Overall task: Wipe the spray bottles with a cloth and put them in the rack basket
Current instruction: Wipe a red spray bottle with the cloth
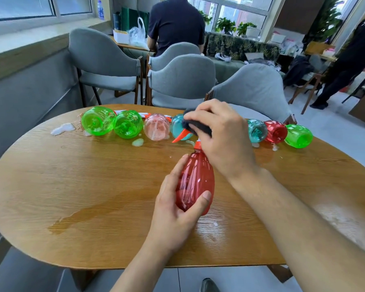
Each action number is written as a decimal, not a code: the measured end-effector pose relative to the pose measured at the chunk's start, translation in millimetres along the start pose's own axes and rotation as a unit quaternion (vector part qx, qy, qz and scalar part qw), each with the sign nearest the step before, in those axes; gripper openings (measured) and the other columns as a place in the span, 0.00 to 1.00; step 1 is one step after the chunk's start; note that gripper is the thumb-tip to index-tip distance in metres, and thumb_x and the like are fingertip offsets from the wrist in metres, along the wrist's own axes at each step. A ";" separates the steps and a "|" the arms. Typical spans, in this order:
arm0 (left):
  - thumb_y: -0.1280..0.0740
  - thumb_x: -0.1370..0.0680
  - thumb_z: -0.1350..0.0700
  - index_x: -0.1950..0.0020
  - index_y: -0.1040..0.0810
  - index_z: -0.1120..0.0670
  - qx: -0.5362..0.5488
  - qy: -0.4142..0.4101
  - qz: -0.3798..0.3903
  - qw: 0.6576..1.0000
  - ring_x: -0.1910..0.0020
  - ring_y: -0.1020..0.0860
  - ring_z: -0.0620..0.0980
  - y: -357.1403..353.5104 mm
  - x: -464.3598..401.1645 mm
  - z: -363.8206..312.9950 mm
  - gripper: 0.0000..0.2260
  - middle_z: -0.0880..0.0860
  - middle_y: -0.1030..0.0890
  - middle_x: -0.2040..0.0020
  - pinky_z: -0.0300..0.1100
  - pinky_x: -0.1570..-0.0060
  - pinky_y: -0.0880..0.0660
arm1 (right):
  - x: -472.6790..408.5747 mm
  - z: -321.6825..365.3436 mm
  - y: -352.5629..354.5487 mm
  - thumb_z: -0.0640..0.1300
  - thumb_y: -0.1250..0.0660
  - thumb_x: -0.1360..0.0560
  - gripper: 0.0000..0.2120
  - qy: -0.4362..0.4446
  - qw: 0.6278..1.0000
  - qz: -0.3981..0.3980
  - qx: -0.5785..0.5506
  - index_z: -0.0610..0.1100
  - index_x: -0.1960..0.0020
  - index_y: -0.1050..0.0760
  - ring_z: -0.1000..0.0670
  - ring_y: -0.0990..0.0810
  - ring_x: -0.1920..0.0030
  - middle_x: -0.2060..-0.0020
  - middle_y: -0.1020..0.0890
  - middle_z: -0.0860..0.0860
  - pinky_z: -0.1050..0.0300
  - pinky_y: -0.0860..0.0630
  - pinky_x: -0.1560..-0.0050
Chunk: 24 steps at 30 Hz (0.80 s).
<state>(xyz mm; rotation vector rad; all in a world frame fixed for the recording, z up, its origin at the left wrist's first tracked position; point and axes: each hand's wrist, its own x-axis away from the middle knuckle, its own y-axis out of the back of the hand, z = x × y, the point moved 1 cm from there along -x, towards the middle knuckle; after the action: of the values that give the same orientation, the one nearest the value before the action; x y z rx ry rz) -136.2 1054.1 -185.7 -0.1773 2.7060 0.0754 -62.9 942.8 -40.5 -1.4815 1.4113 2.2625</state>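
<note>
My left hand [173, 205] grips a red spray bottle [195, 182] by its body, tilted above the wooden table [93, 186]. My right hand [221, 135] holds a dark cloth [196, 125] pressed over the bottle's orange spray head, whose trigger [180, 137] pokes out to the left. Along the table's far edge lie several more bottles on their sides: two green [97, 121], a pink [156, 127], a teal [177, 127] partly behind my hand, another teal [256, 130], a red [275, 131] and a green [298, 135]. No rack basket is in view.
White foam blobs [62, 129] and a wet streak [82, 216] mark the tabletop. Grey chairs [177, 81] stand beyond the table. One person sits with their back turned [175, 24]; another stands at far right [346, 60].
</note>
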 end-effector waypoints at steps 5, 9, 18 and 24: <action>0.25 0.24 0.42 0.17 0.34 0.45 -0.006 0.009 -0.009 1.000 0.23 0.27 0.47 2.7 -0.8 1.2 0.38 0.44 0.24 0.24 0.51 0.25 0.29 | 15.3 23.9 -12.5 0.38 0.26 0.24 0.07 0.088 0.992 0.091 -0.025 0.46 0.48 0.14 0.46 0.20 0.49 0.52 0.18 0.50 0.50 0.22 0.47; 0.25 0.24 0.43 0.18 0.34 0.40 -0.004 0.001 -0.002 1.000 0.25 0.25 0.51 0.9 1.0 -2.7 0.36 0.44 0.24 0.25 0.53 0.26 0.27 | 1.2 -1.2 5.0 0.39 0.26 0.22 0.07 -0.028 0.999 -0.025 0.017 0.45 0.46 0.13 0.47 0.20 0.49 0.51 0.17 0.50 0.49 0.22 0.47; 0.25 0.24 0.44 0.18 0.33 0.38 -0.006 0.001 -0.010 1.000 0.26 0.25 0.51 1.7 1.6 -2.9 0.36 0.44 0.24 0.26 0.55 0.26 0.27 | 10.3 -19.7 15.5 0.39 0.25 0.22 0.08 -0.050 0.999 -0.012 0.004 0.45 0.44 0.13 0.48 0.18 0.49 0.50 0.16 0.50 0.50 0.21 0.46; 0.25 0.25 0.43 0.19 0.33 0.37 0.003 0.004 -0.020 1.000 0.24 0.26 0.50 3.0 -0.3 -3.5 0.35 0.43 0.24 0.25 0.57 0.24 0.28 | 16.1 -20.9 10.0 0.40 0.25 0.22 0.08 -0.011 0.998 0.060 -0.015 0.48 0.44 0.13 0.49 0.18 0.47 0.50 0.16 0.52 0.56 0.24 0.43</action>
<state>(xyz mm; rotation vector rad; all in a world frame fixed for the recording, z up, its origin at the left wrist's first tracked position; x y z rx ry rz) -137.7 1056.9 -182.3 -0.2300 2.7093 0.0535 -62.3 915.7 -48.5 -1.4123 1.5044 2.3727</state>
